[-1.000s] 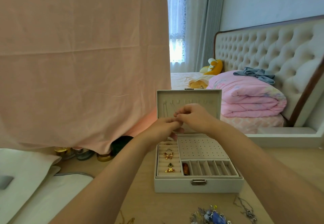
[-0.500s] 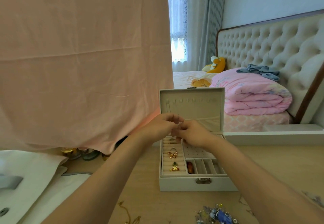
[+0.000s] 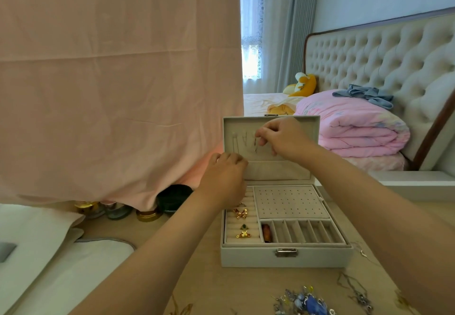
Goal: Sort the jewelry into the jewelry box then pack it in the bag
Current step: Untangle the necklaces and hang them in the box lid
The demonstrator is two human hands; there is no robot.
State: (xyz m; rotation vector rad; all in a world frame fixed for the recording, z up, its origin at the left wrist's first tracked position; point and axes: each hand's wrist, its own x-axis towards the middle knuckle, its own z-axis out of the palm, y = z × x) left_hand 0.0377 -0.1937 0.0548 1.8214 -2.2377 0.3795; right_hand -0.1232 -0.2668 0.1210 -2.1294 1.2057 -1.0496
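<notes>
Box, rectangular and covered in pale grey fabric with a small metal clasp at the front, stands open on a light wooden table, its lid upright. The lining looks soft and velvety: padded ring rolls on the left, a flat panel dotted with tiny holes at the back right, narrow slots at the front right. A gold butterfly ring, a green-stoned ring and another gold ring sit in the rolls; an amber piece lies in the leftmost slot. The right hand is raised against the lid's inner face, thumb and forefinger pinching a thin silvery chain that hangs down. The left hand is lower, at the lid's left edge above the rolls, fingers curled; whether it grips anything cannot be told. In front of the box lies a tangle of blue and silver jewelry. Left of the box hangs a smooth pink cloth.
</notes>
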